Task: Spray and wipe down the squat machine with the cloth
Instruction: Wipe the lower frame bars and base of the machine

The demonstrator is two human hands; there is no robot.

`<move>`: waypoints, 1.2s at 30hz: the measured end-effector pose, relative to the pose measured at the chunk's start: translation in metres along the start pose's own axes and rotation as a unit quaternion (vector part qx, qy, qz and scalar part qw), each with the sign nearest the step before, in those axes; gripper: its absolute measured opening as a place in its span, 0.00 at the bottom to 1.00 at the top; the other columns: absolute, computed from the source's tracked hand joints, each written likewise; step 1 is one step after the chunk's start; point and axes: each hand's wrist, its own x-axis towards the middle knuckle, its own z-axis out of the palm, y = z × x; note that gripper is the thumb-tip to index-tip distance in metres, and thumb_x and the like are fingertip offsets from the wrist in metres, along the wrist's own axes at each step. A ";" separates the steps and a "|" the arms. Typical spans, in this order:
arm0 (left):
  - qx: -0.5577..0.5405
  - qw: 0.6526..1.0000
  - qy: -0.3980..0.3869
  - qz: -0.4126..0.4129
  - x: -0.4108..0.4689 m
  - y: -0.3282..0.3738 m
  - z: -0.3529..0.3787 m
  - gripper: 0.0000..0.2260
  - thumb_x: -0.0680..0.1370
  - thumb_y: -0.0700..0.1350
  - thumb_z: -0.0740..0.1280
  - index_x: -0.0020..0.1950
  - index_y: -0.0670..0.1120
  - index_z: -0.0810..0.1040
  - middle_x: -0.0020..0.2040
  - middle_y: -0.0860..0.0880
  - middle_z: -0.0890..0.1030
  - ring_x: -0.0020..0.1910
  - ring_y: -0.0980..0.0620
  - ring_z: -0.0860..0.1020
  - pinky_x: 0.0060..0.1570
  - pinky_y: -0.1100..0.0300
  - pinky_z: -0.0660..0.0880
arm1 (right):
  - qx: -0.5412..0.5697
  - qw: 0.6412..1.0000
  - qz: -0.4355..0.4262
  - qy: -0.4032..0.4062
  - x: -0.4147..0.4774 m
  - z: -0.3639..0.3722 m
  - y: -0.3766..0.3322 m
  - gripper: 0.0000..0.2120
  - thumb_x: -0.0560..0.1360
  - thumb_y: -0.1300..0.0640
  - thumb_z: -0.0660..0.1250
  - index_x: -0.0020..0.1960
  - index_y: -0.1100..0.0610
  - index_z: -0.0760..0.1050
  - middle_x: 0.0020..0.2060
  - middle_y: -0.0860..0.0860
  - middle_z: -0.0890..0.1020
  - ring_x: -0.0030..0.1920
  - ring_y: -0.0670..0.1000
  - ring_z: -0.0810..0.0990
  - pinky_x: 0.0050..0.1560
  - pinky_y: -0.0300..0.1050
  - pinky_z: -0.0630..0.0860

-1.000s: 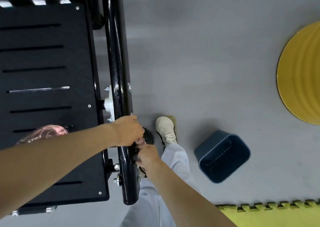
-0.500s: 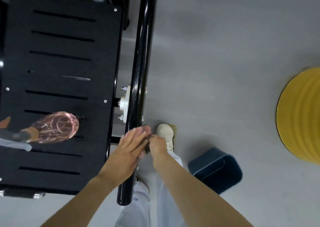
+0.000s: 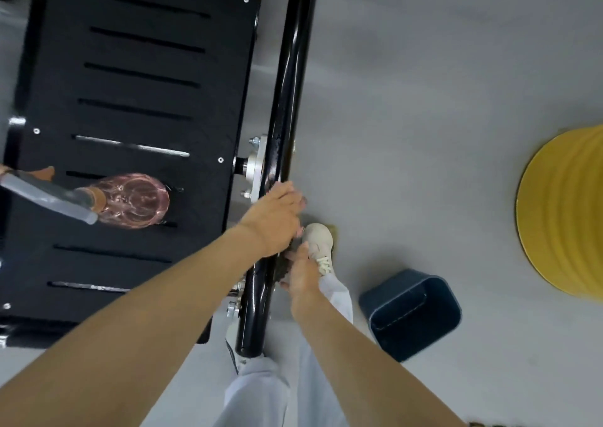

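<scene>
The squat machine has a black slotted footplate (image 3: 146, 100) and a glossy black side bar (image 3: 290, 77) that runs from the top of the view down toward me. My left hand (image 3: 274, 219) is cupped over the bar just below a silver bolted bracket (image 3: 256, 168). It presses a dark cloth (image 3: 288, 261) against the tube. My right hand (image 3: 301, 271) pinches the lower end of that cloth at the bar's right side. A pink spray bottle (image 3: 135, 201) with a grey trigger head lies on the footplate to the left, untouched.
A dark blue bin (image 3: 412, 312) stands on the grey floor right of my legs. A large yellow round object (image 3: 564, 214) sits at the right edge. My pale shoe (image 3: 319, 242) is beside the bar. The bar's end cap (image 3: 249, 345) is near my knee.
My left hand has gone from lying flat with straight fingers to cupping the bar a little higher up. The right hand stays on the cloth just below it. The view has shifted.
</scene>
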 end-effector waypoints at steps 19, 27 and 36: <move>0.102 0.994 -0.020 0.022 -0.036 0.086 0.031 0.15 0.79 0.47 0.57 0.65 0.55 0.73 0.59 0.47 0.76 0.60 0.44 0.73 0.66 0.48 0.59 | 0.168 0.979 0.110 -0.046 -0.020 -0.034 0.110 0.36 0.81 0.38 0.42 0.68 0.66 0.68 0.64 0.60 0.74 0.64 0.58 0.74 0.54 0.49 0.73; -0.066 0.984 0.154 0.059 -0.137 0.131 0.123 0.26 0.77 0.37 0.45 0.75 0.40 0.61 0.76 0.41 0.61 0.76 0.42 0.57 0.73 0.47 0.49 | 0.135 0.987 0.086 -0.031 -0.021 -0.036 0.110 0.37 0.80 0.36 0.43 0.65 0.65 0.73 0.57 0.58 0.79 0.53 0.56 0.79 0.54 0.52 0.78; -0.378 0.854 0.275 -0.230 -0.040 0.065 0.061 0.34 0.76 0.29 0.59 0.78 0.42 0.46 0.79 0.44 0.44 0.77 0.46 0.42 0.75 0.49 0.53 | 0.065 0.996 0.018 -0.054 -0.028 -0.031 0.084 0.34 0.81 0.39 0.42 0.71 0.64 0.66 0.67 0.59 0.73 0.66 0.56 0.72 0.65 0.53 0.68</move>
